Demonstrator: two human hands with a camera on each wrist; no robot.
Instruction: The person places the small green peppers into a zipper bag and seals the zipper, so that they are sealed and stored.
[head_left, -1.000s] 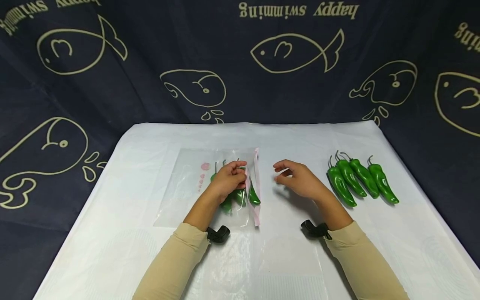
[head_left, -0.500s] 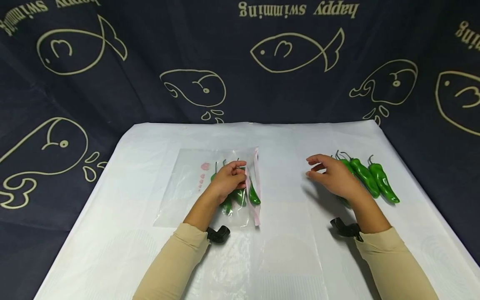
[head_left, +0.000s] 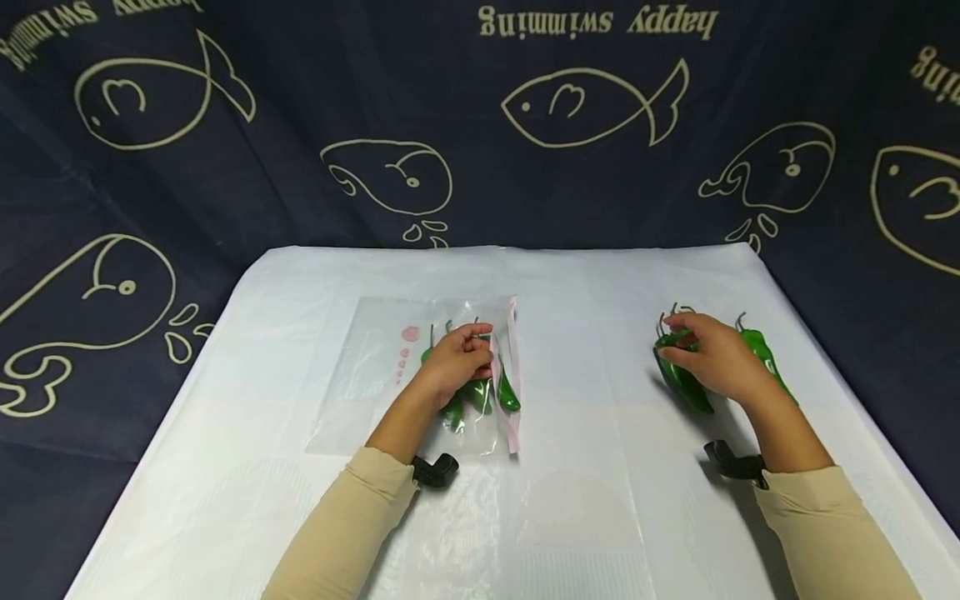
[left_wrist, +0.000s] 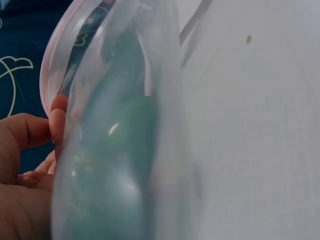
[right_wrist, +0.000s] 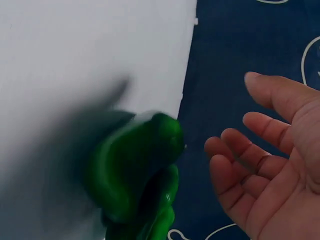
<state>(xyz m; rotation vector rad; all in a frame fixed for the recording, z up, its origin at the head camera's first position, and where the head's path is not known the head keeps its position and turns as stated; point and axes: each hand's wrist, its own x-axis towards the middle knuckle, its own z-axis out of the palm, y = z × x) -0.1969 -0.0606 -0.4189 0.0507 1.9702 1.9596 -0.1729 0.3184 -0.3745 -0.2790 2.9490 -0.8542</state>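
Note:
My left hand (head_left: 457,360) pinches the pink-edged mouth of a clear zip bag (head_left: 348,387) lying on the left of the table. Several green peppers show through its plastic, one (head_left: 508,393) near the mouth. The left wrist view shows thumb and fingertips at the bag's rim (left_wrist: 46,65), with a blurred pepper (left_wrist: 132,130) behind the film. Over the loose green peppers on the right, my right hand (head_left: 716,357) hovers with thumb and fingers spread. Its fingers are apart from the pepper (right_wrist: 137,155) in the right wrist view. The leftmost loose pepper (head_left: 682,383) lies under the thumb; others are partly hidden.
The table has a white cover (head_left: 577,500). A dark blue cloth (head_left: 480,192) with fish and whale drawings hangs behind it. One loose pepper (head_left: 759,346) lies right of my right hand, partly behind the wrist.
My right hand has travelled right, from beside the bag's mouth to over the loose peppers. My left hand and the bag have stayed in place.

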